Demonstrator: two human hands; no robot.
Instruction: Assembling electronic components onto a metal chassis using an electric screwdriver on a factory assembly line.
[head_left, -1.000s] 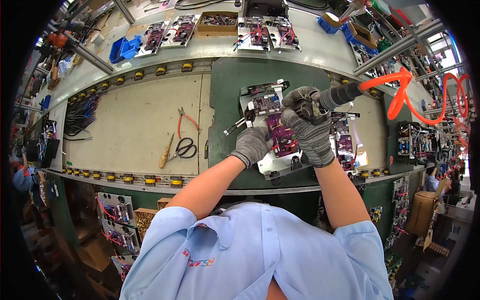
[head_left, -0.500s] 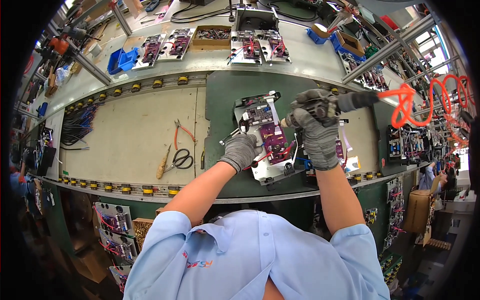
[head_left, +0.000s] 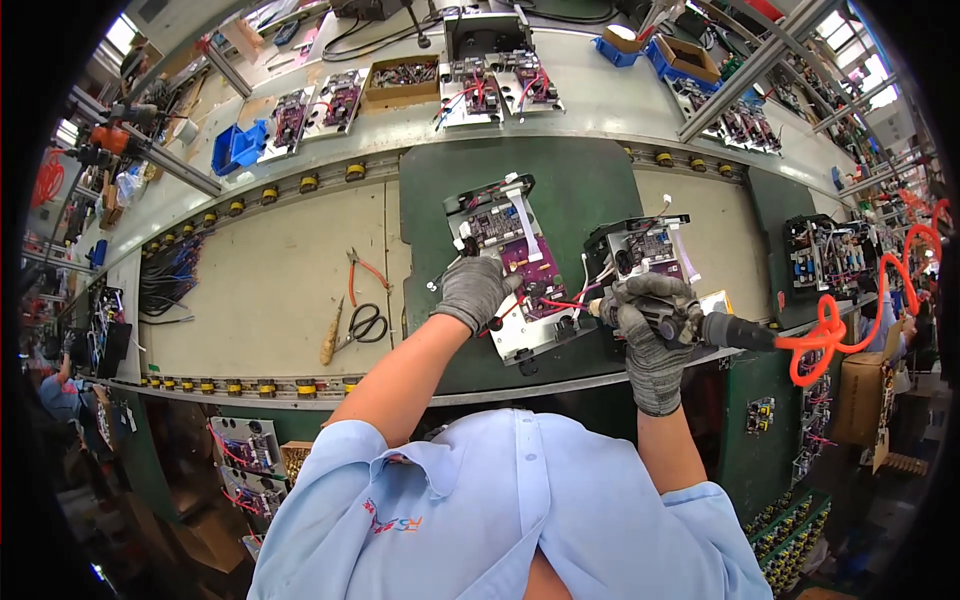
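Note:
My left hand (head_left: 474, 293), in a grey knit glove, is closed on the left side of a circuit board assembly (head_left: 517, 345), a metal plate with purple boards, red wires and a white ribbon cable. The fingertips are partly hidden among its parts. My gloved right hand (head_left: 655, 345) grips an air screwdriver (head_left: 680, 318) lying nearly level, its tip pointing left toward the assembly's front right. An orange coiled hose (head_left: 832, 335) trails from its rear end. Just behind my right hand sits a second circuit board assembly (head_left: 650, 243), partly covered by the hand.
Both assemblies rest on a green board (head_left: 590, 170) over a roller line. Left of it lie red-handled pliers (head_left: 368, 268), black scissors (head_left: 367, 323), a wooden-handled tool (head_left: 330, 335) and a bundle of dark wires (head_left: 170, 270). Blue bins (head_left: 238, 146) and more assemblies stand on the far shelf.
My right hand and the screwdriver have come nearer to me, uncovering the second assembly. My left hand keeps its place on the first assembly. The whole view has shifted slightly.

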